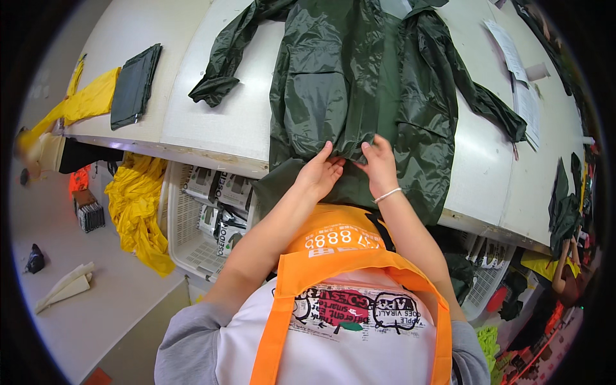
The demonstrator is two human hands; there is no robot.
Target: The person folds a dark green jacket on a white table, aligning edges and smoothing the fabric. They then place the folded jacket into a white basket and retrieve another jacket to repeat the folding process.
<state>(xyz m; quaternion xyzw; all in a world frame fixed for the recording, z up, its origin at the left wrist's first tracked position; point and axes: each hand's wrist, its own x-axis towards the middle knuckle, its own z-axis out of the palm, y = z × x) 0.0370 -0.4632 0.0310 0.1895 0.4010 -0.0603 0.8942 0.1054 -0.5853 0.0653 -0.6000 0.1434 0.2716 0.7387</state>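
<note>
A dark green, shiny raincoat (321,96) lies spread on the pale table, its sleeves reaching out to both sides. Its lower part hangs over the near edge in front of me. My left hand (323,172) pinches the coat's front hem between thumb and curled fingers. Close beside it on the right, my right hand (380,168), with a light bracelet at the wrist, grips the same hem near the front opening. The fabric bunches between the two hands, and some fingertips are hidden in the folds.
On the table (212,128) lie a folded dark stack (136,86) and yellow fabric (93,99) at left, papers (527,109) at right. Below stand a white basket (186,247) of packets, a yellow fabric heap (138,212) and another basket (487,282). Another person's arms (568,263) show far right.
</note>
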